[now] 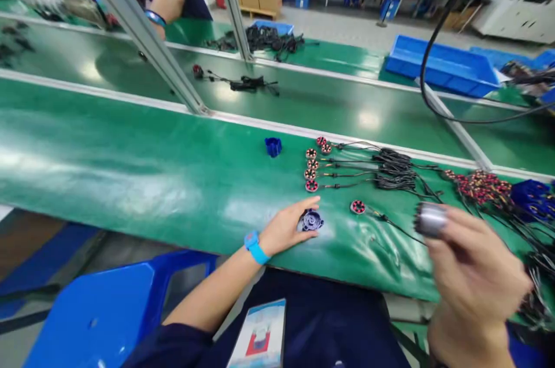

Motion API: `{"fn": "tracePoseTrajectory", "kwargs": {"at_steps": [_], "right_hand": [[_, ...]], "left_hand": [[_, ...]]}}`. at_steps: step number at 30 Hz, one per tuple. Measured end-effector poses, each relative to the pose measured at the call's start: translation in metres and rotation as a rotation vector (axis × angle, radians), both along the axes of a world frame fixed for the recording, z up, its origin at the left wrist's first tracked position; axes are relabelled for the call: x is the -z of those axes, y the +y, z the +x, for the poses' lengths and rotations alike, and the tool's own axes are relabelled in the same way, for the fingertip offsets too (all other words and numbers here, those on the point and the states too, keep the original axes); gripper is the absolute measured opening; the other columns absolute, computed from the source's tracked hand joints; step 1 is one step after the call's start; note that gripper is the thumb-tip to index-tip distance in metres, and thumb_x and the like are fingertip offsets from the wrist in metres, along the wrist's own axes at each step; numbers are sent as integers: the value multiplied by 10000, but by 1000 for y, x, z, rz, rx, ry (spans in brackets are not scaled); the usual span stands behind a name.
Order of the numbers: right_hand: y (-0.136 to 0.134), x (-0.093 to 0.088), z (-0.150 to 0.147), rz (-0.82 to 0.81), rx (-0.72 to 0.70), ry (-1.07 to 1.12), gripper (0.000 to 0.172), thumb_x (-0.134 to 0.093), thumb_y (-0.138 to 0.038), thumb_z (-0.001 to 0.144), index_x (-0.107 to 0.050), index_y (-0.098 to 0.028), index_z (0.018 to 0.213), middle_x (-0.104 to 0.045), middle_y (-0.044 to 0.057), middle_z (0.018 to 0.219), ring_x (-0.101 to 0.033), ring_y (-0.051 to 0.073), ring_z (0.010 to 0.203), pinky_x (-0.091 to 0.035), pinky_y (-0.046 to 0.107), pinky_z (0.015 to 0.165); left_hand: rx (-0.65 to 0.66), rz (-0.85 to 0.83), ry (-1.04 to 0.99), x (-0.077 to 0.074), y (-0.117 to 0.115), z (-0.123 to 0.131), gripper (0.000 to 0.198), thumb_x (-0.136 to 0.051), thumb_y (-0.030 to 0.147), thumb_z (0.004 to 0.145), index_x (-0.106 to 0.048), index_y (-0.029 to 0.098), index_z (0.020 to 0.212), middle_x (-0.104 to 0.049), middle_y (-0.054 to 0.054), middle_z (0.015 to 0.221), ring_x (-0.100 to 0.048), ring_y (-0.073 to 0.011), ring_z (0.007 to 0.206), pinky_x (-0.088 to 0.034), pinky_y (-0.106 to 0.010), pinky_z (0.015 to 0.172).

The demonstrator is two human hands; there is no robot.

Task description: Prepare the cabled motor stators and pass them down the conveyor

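The left grip [286,226] curls loosely around a dark-blue round part [312,220] on the worktop [173,154], thumb and fingers at either side. The right grip [474,267], narrow, pinches a silvery cylinder [432,219]. One cabled ring [358,207] lies between the grips; similar rings [311,174] sit just beyond the left grip, and a blue cup-shaped piece [273,147] farther beyond it.

On the green table [130,154], the left hand [287,226] curves around a round dark-blue plastic part [312,220]. Behind it lie red ring-shaped coils [311,185] in a column, their black cables [394,170] running right; left of the coils sits a blue plastic cup [273,147]. Further right, the right hand [474,264] holds a silver metal cylinder [432,219] above the table.
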State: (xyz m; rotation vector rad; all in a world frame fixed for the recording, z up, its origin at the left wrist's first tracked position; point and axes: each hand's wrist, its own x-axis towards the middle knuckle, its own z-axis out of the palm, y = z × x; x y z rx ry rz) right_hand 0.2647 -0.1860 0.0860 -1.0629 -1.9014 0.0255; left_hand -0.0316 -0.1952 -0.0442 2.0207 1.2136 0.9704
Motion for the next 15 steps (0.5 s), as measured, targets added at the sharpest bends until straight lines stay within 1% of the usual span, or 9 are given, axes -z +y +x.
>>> {"fn": "tracePoseTrajectory", "kwargs": {"at_steps": [1,3,4,6,8,10,11,13,15], "right_hand": [[1,5,-15,-4,-115,-81,262,-688,-254,898,-699,-368,1134,-728,58,1106,-721,239,958,-621,398,785],[11,25,-41,-18,-317,-172,270,-667,-207,919,-691,-309,1167,-744,48,1115,-732,200,967,-623,331,852],[17,36,-52,-29,-391,-205,270,-646,-193,933,-686,-282,1185,-749,51,1113,-733,187,980,-615,303,881],[28,58,-66,-59,-492,-265,262,-611,-178,954,-686,-243,1197,-748,63,1135,-729,180,1006,-606,287,906],[35,73,-71,-98,-563,-340,246,-579,-186,974,-693,-238,1186,-737,67,1174,-729,177,1000,-613,294,879],[36,80,-70,-134,-609,-403,229,-554,-207,992,-700,-244,1165,-730,61,1195,-731,169,980,-618,299,843],[35,82,-69,-144,-624,-413,221,-547,-216,998,-701,-243,1155,-732,59,1190,-730,168,981,-618,298,837],[33,83,-66,-155,-631,-405,214,-544,-217,1002,-701,-227,1148,-737,62,1177,-725,169,1002,-613,297,848],[31,82,-66,-163,-632,-395,215,-551,-212,998,-700,-215,1153,-737,68,1175,-720,173,1023,-609,301,869]], "left_hand": [[0,-21,-20,0,0,0,847,-802,278,819,-297,272,1499,-630,-62,1324,-599,-215,1245,-466,-413,1108],[-6,-61,-42,-2,0,1,874,-819,272,798,-298,278,1499,-637,-58,1313,-611,-219,1228,-475,-412,1095],[-10,-76,-49,-3,0,0,883,-826,265,788,-301,280,1498,-639,-57,1308,-617,-222,1220,-478,-413,1090],[7,-101,-67,-4,0,-1,888,-821,242,783,-297,285,1499,-635,-56,1315,-617,-226,1218,-475,-420,1091],[75,-129,-95,-7,0,-2,868,-778,204,806,-275,291,1508,-617,-59,1348,-598,-225,1247,-458,-428,1109],[157,-150,-112,-9,0,-3,827,-705,158,840,-250,292,1518,-573,-69,1408,-551,-220,1306,-431,-429,1134],[172,-143,-108,-10,0,-3,809,-684,152,850,-249,287,1518,-536,-80,1446,-518,-222,1338,-415,-430,1146],[117,-91,-74,-11,0,-2,804,-726,218,841,-275,266,1505,-471,-113,1485,-469,-251,1372,-400,-448,1152],[-9,-10,-26,-11,0,2,886,-831,367,767,-320,232,1479,-494,-143,1415,-506,-293,1305,-440,-473,1099]]}}
